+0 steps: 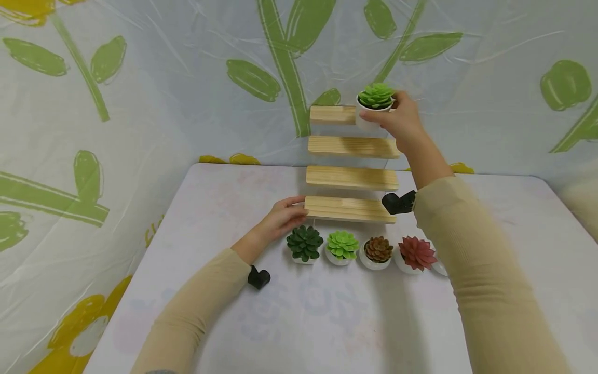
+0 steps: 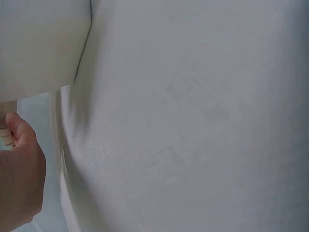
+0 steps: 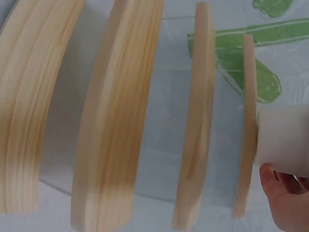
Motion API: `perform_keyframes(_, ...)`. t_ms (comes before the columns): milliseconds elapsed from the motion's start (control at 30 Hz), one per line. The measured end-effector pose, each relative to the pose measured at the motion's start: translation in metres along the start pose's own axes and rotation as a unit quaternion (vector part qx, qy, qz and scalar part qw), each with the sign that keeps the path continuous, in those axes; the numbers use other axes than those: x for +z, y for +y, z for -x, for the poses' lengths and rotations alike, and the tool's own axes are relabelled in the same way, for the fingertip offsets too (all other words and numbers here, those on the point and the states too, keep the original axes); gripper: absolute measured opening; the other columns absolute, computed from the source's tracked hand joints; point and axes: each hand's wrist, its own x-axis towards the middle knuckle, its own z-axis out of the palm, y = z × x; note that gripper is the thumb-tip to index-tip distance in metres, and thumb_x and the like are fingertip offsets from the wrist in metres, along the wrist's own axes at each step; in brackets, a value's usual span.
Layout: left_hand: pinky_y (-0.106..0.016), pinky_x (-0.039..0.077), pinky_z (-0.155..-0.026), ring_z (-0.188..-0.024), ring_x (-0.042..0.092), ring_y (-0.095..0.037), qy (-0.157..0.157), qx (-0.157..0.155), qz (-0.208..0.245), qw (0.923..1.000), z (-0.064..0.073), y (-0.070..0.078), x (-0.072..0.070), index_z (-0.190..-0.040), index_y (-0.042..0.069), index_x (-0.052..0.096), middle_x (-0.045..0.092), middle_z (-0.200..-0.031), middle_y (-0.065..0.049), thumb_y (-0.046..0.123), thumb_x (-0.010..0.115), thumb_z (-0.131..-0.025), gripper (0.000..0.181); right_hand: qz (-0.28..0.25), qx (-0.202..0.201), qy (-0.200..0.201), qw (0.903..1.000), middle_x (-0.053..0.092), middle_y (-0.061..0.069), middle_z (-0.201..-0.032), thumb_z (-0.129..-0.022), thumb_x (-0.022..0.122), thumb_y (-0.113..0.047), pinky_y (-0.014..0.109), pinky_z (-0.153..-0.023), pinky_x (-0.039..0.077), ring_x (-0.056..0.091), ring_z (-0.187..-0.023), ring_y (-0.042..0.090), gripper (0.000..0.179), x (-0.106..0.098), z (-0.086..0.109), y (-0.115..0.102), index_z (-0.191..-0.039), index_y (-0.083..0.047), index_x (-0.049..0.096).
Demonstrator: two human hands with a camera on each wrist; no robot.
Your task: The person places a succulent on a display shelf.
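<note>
My right hand (image 1: 404, 122) grips a white pot (image 3: 282, 140) holding a bright green succulent (image 1: 376, 96), thumb and fingers on either side of it. The pot is upright at the top plank (image 1: 333, 115) of a stepped wooden shelf; in the right wrist view its base meets that plank's face. Low on the shelf's left side, my left hand (image 1: 282, 218) holds the end of the bottom plank (image 1: 350, 209) between thumb and fingers. Only part of the left hand and a bit of wood show at the edge of the left wrist view.
In front of the shelf stands a row of white-potted succulents: dark green (image 1: 304, 243), bright green (image 1: 342, 244), brown (image 1: 378, 249) and red (image 1: 417, 253). Another white pot (image 1: 440, 268) is mostly hidden by the right sleeve. Behind the table hangs a leaf-patterned sheet (image 1: 177, 78).
</note>
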Motion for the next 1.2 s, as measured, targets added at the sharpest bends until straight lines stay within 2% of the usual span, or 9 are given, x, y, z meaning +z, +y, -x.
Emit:
perform_keyframes(200, -0.018, 0.047, -0.061, -0.075, 0.056, -0.011, 0.004, -0.003, 0.002, 1.0, 0.0, 0.0, 0.0, -0.138, 0.001, 0.043, 0.049, -0.13, -0.023, -0.008, 0.056, -0.087, 0.053, -0.034, 0.001, 0.029, 0.999, 0.034, 0.002, -0.133, -0.083, 0.07, -0.024, 0.032, -0.097, 0.036, 0.038, -0.112, 0.013, 0.077, 0.015, -0.006, -0.001, -0.144, -0.012, 0.026)
perform_keyframes(433, -0.019, 0.047, -0.063, -0.08, 0.057, -0.011, 0.003, -0.002, 0.01, 0.9999, 0.0, 0.001, 0.0, -0.137, 0.0, 0.043, 0.049, -0.131, -0.023, -0.009, 0.055, -0.087, 0.053, -0.047, 0.0, 0.05, 0.9976, 0.03, 0.004, -0.141, -0.083, 0.069, -0.022, 0.029, -0.097, 0.035, 0.036, -0.12, 0.015, 0.077, 0.026, -0.015, -0.002, -0.144, -0.013, 0.024)
perform_keyframes(633, -0.019, 0.047, -0.062, -0.081, 0.056, -0.012, 0.006, -0.009, 0.015, 0.9998, -0.001, 0.002, 0.0, -0.137, 0.0, 0.043, 0.048, -0.132, -0.023, -0.011, 0.056, -0.087, 0.053, -0.058, 0.004, 0.045, 0.9973, 0.029, 0.005, -0.143, -0.084, 0.069, -0.023, 0.028, -0.097, 0.037, 0.035, -0.124, 0.016, 0.078, 0.032, -0.021, -0.004, -0.146, -0.014, 0.022)
perform_keyframes(833, -0.019, 0.047, -0.064, -0.084, 0.057, -0.013, 0.0, -0.008, 0.002, 1.0, 0.0, 0.002, 0.0, -0.137, 0.0, 0.043, 0.049, -0.131, -0.023, -0.01, 0.056, -0.087, 0.053, -0.072, 0.008, 0.04, 0.9966, 0.026, 0.005, -0.146, -0.085, 0.067, -0.024, 0.03, -0.1, 0.036, 0.032, -0.129, 0.018, 0.081, 0.034, -0.025, -0.005, -0.148, -0.016, 0.017)
perform_keyframes(1067, -0.018, 0.048, -0.065, -0.089, 0.057, -0.015, 0.001, -0.012, 0.0, 0.9999, 0.001, 0.003, -0.001, -0.138, 0.002, 0.043, 0.049, -0.132, -0.021, -0.009, 0.057, -0.087, 0.054, -0.073, 0.007, 0.031, 0.9968, 0.029, 0.006, -0.143, -0.085, 0.067, -0.022, 0.032, -0.093, 0.041, 0.037, -0.125, 0.019, 0.079, 0.033, -0.031, -0.006, -0.147, -0.015, 0.018)
perform_keyframes(1200, -0.019, 0.048, -0.065, -0.088, 0.057, -0.014, 0.002, -0.011, -0.004, 0.9999, 0.001, 0.004, -0.001, -0.138, 0.002, 0.043, 0.049, -0.132, -0.022, -0.009, 0.057, -0.087, 0.054, -0.085, 0.004, 0.018, 0.9962, 0.032, 0.005, -0.14, -0.085, 0.067, -0.019, 0.032, -0.096, 0.04, 0.037, -0.124, 0.018, 0.077, 0.03, -0.033, -0.004, -0.146, -0.015, 0.021)
